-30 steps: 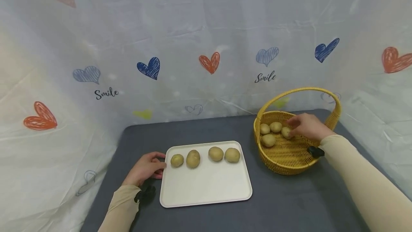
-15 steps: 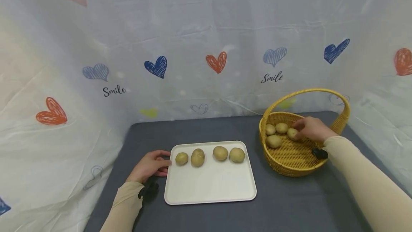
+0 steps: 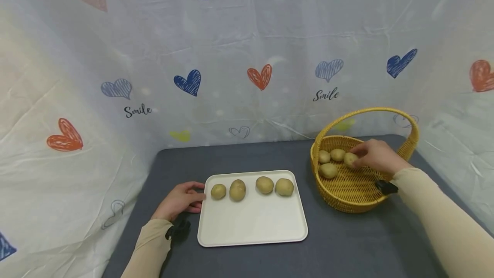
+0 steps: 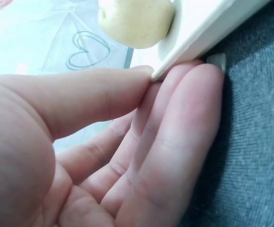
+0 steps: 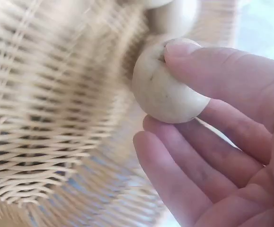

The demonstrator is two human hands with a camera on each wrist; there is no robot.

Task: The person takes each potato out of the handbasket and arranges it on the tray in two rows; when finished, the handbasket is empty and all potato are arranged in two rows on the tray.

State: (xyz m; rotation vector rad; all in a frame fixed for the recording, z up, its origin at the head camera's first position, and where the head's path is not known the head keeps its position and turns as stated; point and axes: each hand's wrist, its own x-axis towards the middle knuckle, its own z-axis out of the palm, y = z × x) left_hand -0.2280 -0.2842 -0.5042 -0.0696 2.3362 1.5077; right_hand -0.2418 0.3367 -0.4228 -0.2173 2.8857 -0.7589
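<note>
My left hand (image 3: 179, 203) is at the left edge of a white rectangular tray (image 3: 252, 226). In the left wrist view the thumb presses the tray's rim from above, with curled fingers under it. Several potatoes (image 3: 237, 190) lie in a row along the tray's far side. Inside the yellow wicker basket (image 3: 353, 188), my right hand (image 3: 380, 157) pinches a potato (image 5: 167, 87) between thumb and fingers. Three other potatoes (image 3: 328, 170) rest at the basket's left side, close to the held one.
The basket's tall arched handle (image 3: 370, 110) rises over the right hand's work area. A dark grey cloth (image 3: 270, 263) covers the table. Behind it hangs a pale curtain (image 3: 216, 46) printed with hearts.
The right hand's fingers have closed around the potato in the basket. The head view has shifted slightly. The left hand keeps its place at the tray's edge.
</note>
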